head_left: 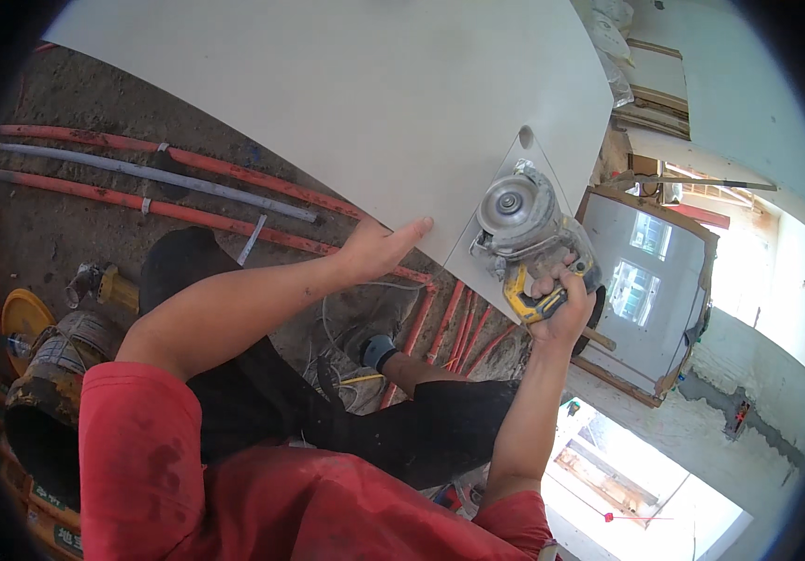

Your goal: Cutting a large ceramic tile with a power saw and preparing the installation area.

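A large pale tile [346, 103] spans the upper middle, its near corner toward me. My left hand [385, 251] grips its left edge, thumb on the face and fingers hidden beneath. My right hand [559, 294] is wrapped around the handle of a dusty yellow-and-black handheld cutter [526, 220] with a round disc. The cutter is over the tile's near right part; whether the disc touches the tile is unclear. Beyond it is a small round hole [526, 137], from which two thin lines spread toward the near edges.
Red pipes [234, 224] and a grey pipe [159, 175] run along the rough floor at left. A dirty bucket [47, 402] and a yellow lid [26, 316] stand lower left. A glossy panel with wooden edging [641, 271] is at right, beside a bright opening [645, 477].
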